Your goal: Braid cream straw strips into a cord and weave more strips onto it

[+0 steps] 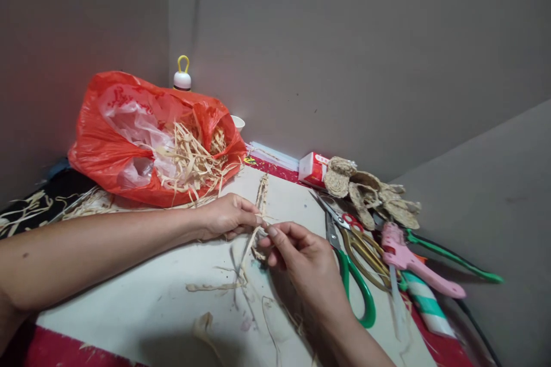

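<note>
Both hands meet over a white board [142, 292]. My left hand [230, 217] pinches a braided straw strip [262, 188], whose braided end stretches away from me past the fingers. From the right, my right hand [299, 249] is closed, thumb against forefinger, on the strands of the same strip just beside the left fingertips. Loose pale strands [246, 258] hang down between the hands toward the board. The exact crossing of the strands is hidden by the fingers. A short twisted straw piece [213, 287] lies below the left hand.
A red plastic bag [107, 155] full of straw stands back left, before a white-capped bottle [182, 79]. At right lie green-handled scissors [361, 292], gold-handled scissors [365, 255], a pink glue gun [408, 258], coiled straw pieces [365, 186] and a red-and-white box [313, 169]. Grey walls rise behind.
</note>
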The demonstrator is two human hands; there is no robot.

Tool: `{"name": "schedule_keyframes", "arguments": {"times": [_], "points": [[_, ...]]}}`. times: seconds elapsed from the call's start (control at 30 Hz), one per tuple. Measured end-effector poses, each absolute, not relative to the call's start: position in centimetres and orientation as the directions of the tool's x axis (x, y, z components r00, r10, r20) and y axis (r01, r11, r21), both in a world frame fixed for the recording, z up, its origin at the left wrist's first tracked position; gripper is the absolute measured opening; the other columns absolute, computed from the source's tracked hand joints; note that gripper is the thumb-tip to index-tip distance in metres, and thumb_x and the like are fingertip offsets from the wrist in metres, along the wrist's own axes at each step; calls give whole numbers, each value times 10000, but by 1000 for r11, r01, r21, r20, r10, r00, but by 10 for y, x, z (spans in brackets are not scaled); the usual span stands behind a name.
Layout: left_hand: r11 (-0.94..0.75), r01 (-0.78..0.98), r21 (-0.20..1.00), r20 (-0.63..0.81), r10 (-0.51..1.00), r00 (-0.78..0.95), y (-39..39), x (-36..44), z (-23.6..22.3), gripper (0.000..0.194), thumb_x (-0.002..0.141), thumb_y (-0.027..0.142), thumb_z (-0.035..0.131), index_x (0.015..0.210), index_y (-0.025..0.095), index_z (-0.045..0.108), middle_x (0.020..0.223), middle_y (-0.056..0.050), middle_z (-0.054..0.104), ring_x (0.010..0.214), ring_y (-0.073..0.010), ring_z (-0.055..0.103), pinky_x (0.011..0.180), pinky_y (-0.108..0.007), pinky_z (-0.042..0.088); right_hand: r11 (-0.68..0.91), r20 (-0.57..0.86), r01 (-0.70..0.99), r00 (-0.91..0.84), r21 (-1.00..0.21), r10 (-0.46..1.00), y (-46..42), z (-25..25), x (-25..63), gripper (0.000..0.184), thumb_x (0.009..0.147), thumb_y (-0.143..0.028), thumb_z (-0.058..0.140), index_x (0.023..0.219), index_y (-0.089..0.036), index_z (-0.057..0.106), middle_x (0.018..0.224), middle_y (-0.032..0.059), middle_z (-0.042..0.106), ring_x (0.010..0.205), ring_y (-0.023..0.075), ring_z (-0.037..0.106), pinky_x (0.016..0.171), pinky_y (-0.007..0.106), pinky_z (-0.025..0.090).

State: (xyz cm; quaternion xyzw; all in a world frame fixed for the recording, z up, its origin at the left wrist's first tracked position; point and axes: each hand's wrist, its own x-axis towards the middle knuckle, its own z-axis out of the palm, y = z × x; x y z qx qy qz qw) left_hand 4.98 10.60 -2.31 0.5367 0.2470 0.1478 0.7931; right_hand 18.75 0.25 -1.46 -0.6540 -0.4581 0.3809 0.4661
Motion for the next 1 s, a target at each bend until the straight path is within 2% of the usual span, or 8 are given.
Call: {"name": "schedule_keyframes", "arguments": {"times": [0.17, 0.3, 0.43, 0.53, 0.6, 0.7, 0.8, 1.0], "points": [[375, 29, 926, -233, 511, 827, 105, 50, -24, 215, 692, 321, 657, 637, 147, 542, 380, 98, 339, 327, -32, 198, 334, -209, 120, -170, -100, 173, 350, -970, 931, 5, -15, 188, 273, 772, -416, 644, 769, -145, 616, 659, 36, 672, 453, 80, 491, 449, 187, 394], [387, 25, 922, -237, 514, 825, 105, 51, -22, 209, 691, 308, 648, 612, 152, 533, 369, 100, 330, 320, -33, 197, 334, -208, 120, -140, -38, 341, 290, -929, 956, -1, -4, 187, 268, 774, -377, 646, 645, -146, 609, 506, -10, 576, 419, 78, 452, 399, 176, 352], [389, 22, 921, -238, 518, 821, 104, 52, -23, 190, 675, 290, 661, 607, 152, 548, 344, 98, 328, 314, -37, 204, 335, -206, 122, 215, 257, 581, -9, -785, 966, -10, 7, 173, 79, 800, -194, 621, 750, -161, 673, 661, 25, 653, 604, 127, 601, 551, 203, 470], [397, 25, 918, -247, 519, 818, 105, 52, -25, 139, 678, 270, 645, 660, 140, 598, 337, 99, 327, 312, -40, 195, 335, -206, 114, 520, 424, 626, -312, -581, 850, -19, 13, 163, 163, 818, -85, 569, 931, -154, 665, 761, 58, 652, 678, 136, 610, 600, 226, 488], [401, 30, 916, -253, 516, 818, 105, 51, -27, 132, 680, 265, 638, 692, 135, 618, 335, 100, 323, 314, -42, 191, 337, -205, 113, 605, 477, 655, -396, -453, 785, -24, 21, 160, 233, 816, -51, 549, 1009, -150, 635, 800, 76, 640, 697, 145, 595, 594, 243, 480], [401, 41, 915, -259, 510, 820, 105, 52, -28, 130, 680, 263, 636, 705, 136, 627, 331, 103, 312, 317, -41, 179, 343, -204, 118, 659, 479, 669, -479, -343, 735, -29, 30, 153, 222, 801, -92, 580, 1001, -177, 625, 862, 79, 654, 765, 168, 592, 657, 279, 468], [400, 52, 915, -268, 507, 819, 104, 52, -28, 111, 687, 249, 624, 699, 139, 625, 326, 100, 311, 321, -43, 177, 349, -206, 119, 709, 464, 628, -549, -320, 695, -31, 21, 138, 101, 787, -215, 625, 887, -228, 630, 787, 5, 668, 713, 149, 585, 683, 291, 421], [398, 60, 915, -280, 523, 805, 104, 50, -25, 73, 690, 206, 609, 658, 141, 605, 327, 96, 298, 335, -44, 172, 357, -205, 113, 664, 341, 713, -581, -226, 739, -33, -29, 118, 124, 823, -101, 554, 740, -191, 571, 657, -16, 589, 665, 142, 493, 818, 366, 323]]}}
